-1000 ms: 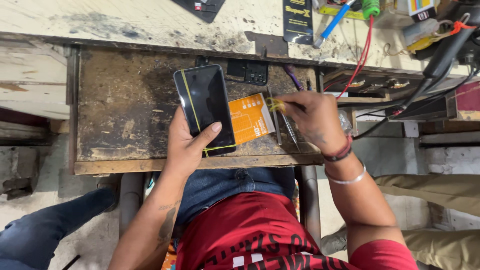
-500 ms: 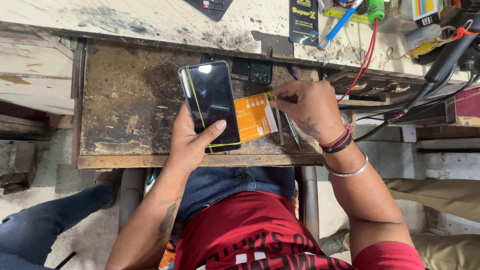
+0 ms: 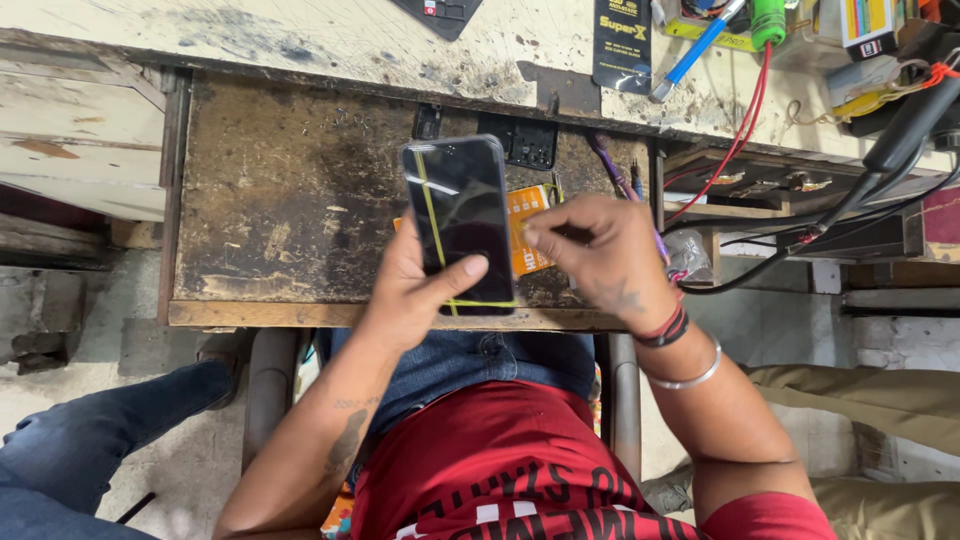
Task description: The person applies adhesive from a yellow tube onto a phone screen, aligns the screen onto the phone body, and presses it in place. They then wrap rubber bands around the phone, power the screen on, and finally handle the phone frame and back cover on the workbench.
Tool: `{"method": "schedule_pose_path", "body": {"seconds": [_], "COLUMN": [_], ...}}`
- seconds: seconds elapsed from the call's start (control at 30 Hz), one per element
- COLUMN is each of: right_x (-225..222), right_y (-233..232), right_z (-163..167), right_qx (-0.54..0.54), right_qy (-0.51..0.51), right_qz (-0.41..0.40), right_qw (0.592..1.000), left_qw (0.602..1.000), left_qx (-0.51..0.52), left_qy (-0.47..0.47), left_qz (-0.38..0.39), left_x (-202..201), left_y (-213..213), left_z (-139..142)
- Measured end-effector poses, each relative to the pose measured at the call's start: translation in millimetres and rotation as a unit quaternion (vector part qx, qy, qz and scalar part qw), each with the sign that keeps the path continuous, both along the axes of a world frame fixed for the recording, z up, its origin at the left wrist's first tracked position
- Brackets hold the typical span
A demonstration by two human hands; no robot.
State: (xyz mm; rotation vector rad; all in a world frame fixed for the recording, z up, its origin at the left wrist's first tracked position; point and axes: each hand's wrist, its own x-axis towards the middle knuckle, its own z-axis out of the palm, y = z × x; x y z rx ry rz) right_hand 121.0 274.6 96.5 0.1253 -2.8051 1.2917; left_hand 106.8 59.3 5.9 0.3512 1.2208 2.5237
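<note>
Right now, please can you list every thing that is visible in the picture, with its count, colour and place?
smartphone: 1, black with yellow bands crossed over it, in the left hand above the drawer
orange packet: 1, orange, behind the phone, at the right hand's fingertips
open drawer: 1, dark worn wood, below the bench edge
workbench top: 1, pale and stained, along the top
black packet: 1, black, on the bench top
blue-handled tool: 1, blue, on the bench, top right
red wire: 1, red, running down from a green plug
black cables: several, black, right side
left hand: 1, grips the phone, thumb across its lower end
right hand: 1, wearing bangles at the wrist, pinching at the packet
</note>
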Motion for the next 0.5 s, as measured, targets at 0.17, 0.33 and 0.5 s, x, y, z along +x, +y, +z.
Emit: {"method": "schedule_pose_path", "body": {"seconds": [0.17, 0.33, 0.5], "right_x": [17, 20, 22], "right_y": [-13, -16, -1], "right_z": [4, 8, -12], "right_qx": [-0.035, 0.040, 0.160], "right_qy": [0.041, 0.159, 0.151], "right_qz": [0.010, 0.049, -0.003], "right_qw": [0.999, 0.985, 0.976], "left_qw": [0.999, 0.992, 0.967], "left_qx": [0.007, 0.078, 0.139], "left_qy": [-0.001, -0.031, -0.047], "left_qz": [0.032, -0.099, -0.209], "left_x": [17, 24, 34], "left_y": [8, 2, 1], "left_z": [3, 6, 10]}}
